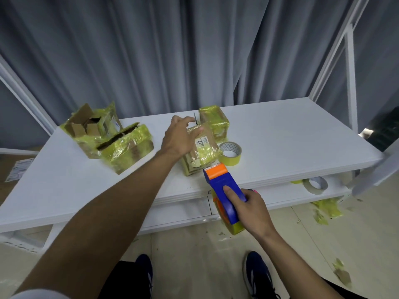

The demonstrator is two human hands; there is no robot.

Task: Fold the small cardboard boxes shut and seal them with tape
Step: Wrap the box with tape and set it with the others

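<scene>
A small cardboard box (203, 154) wrapped in yellow tape stands near the middle of the white table (280, 134). My left hand (179, 137) grips its top from the left, thumb curled over the upper edge. My right hand (250, 208) holds a blue and orange tape dispenser (224, 190) at the table's front edge. The dispenser's orange nose touches the box's lower front corner. Another taped box (213, 120) stands just behind. Two boxes lie at the left, one with open flaps (88, 126) and one partly closed (127, 147).
A loose roll of yellow tape (230, 153) lies right of the held box. Another tape roll (315, 185) sits on the lower shelf at the right. Yellow tape scraps (326, 210) litter the floor. Grey curtains hang behind the table.
</scene>
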